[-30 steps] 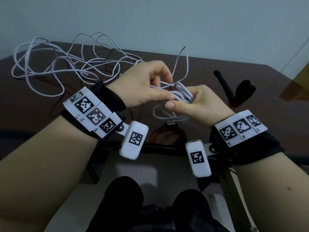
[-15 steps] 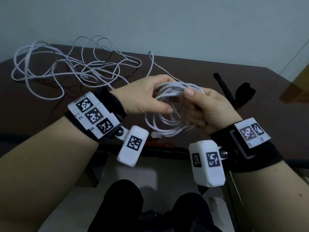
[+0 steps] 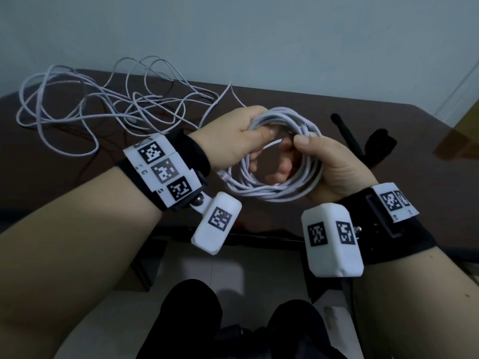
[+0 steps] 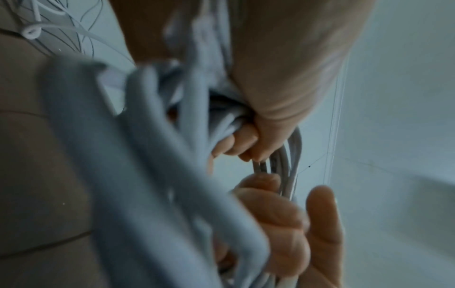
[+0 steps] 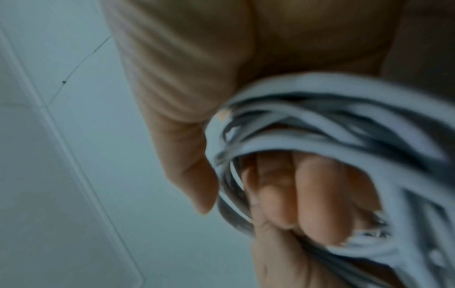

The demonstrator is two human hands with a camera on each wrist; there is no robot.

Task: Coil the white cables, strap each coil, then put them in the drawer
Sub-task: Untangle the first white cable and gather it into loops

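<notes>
A round coil of white cable (image 3: 274, 187) hangs in the air between both hands over the table's near edge. My left hand (image 3: 248, 137) grips the coil's upper left side, thumb across the strands. My right hand (image 3: 315, 161) holds the right side, thumb on top and fingers through the ring. A plug end (image 3: 225, 175) sticks out at the coil's lower left. From the coil a loose tail (image 3: 220, 99) runs back to a tangle of white cable (image 3: 103, 107) on the table's far left. Both wrist views show the coil (image 4: 157, 155) (image 5: 332, 136) blurred in curled fingers.
Black straps (image 3: 363, 141) lie on the dark brown table (image 3: 285, 99) to the right of my hands. A pale wall rises behind the table. A yellow-brown surface (image 3: 464, 136) shows at the far right edge. My legs in black sit below the table edge.
The cable bundle has opened into a wider, rounder ring. My right hand has turned palm-inward with its thumb on top, and the left hand has shifted onto the coil's upper left.
</notes>
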